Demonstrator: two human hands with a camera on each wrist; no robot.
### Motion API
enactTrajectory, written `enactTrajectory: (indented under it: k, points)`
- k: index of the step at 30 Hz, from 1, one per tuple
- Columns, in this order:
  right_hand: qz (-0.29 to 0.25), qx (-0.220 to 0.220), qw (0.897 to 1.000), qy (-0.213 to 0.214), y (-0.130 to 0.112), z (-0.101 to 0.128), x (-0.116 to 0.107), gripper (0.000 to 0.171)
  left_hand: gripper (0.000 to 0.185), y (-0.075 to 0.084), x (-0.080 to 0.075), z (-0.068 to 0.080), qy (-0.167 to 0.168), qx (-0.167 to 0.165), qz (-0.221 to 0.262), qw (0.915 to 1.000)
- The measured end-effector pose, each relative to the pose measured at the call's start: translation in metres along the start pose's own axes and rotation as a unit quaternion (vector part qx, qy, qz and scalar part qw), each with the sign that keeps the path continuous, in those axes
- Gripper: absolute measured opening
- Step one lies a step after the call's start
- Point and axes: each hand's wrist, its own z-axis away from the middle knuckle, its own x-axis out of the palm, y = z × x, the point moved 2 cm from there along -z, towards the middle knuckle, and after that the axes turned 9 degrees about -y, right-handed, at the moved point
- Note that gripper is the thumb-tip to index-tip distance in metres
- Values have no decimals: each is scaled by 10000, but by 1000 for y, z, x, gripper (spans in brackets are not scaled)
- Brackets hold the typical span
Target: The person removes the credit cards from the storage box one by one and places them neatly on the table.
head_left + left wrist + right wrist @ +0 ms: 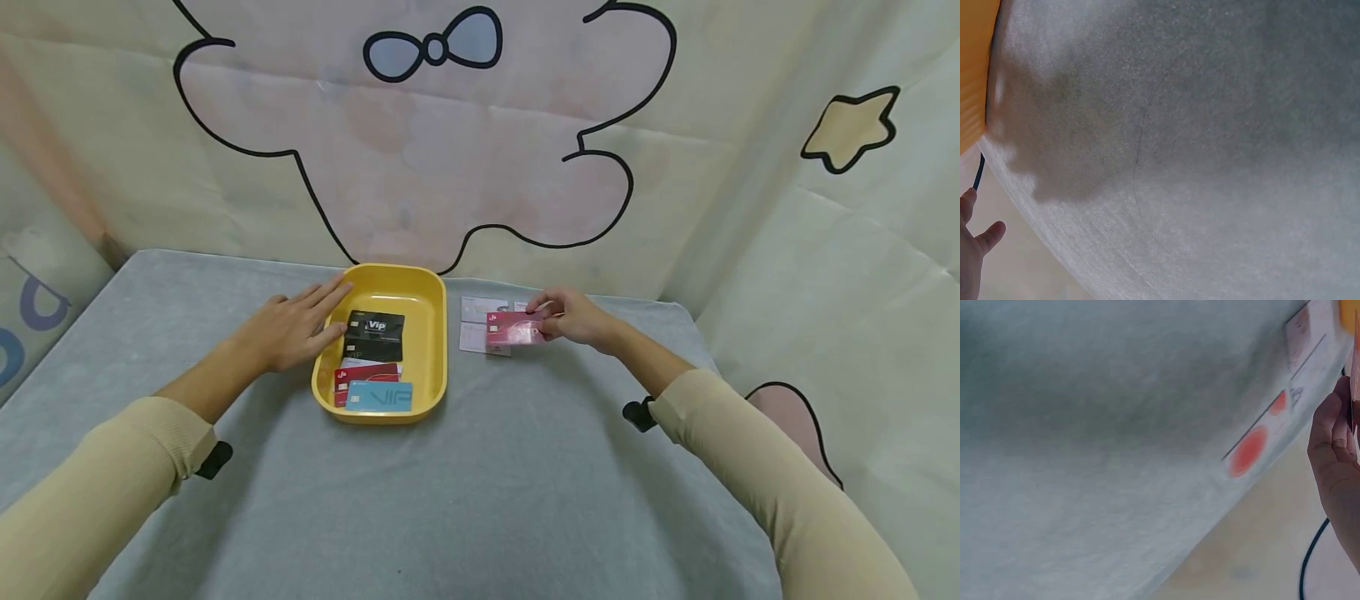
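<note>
My right hand (573, 321) pinches a pink-red card (512, 328) by its right end, above a few pale cards (474, 337) on the table. The right wrist view catches that hand (1334, 456) at its right edge, the card (1355, 369) almost edge-on. My left hand (300, 327), fingers spread, rests at the left rim of a yellow tray (433, 342). Inside the tray lie black cards (386, 325), a red card (366, 373) and, overlapping it, a light blue VIP card (378, 397). A white card beneath is mostly hidden.
Grey cloth (480, 500) covers the table. A printed curtain (420, 167) hangs right behind its back edge, and another (862, 292) hangs along the right side. In the right wrist view, a card with a red circle (1249, 452) lies near the table's edge.
</note>
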Motion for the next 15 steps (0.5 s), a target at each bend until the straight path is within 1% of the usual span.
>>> enactTrajectory:
  k: [8,13,15]
  points:
    - [-65,319,9994,155,26,3,-9,34,71,-2,1,0,80,19,-8,10000]
    - [-63,505,9985,194,37,3,-12,32,71,-2,1,0,65,19,1,10000]
    - [27,540,9983,213,41,3,-14,32,71,-2,1,0,48,23,-5,10000]
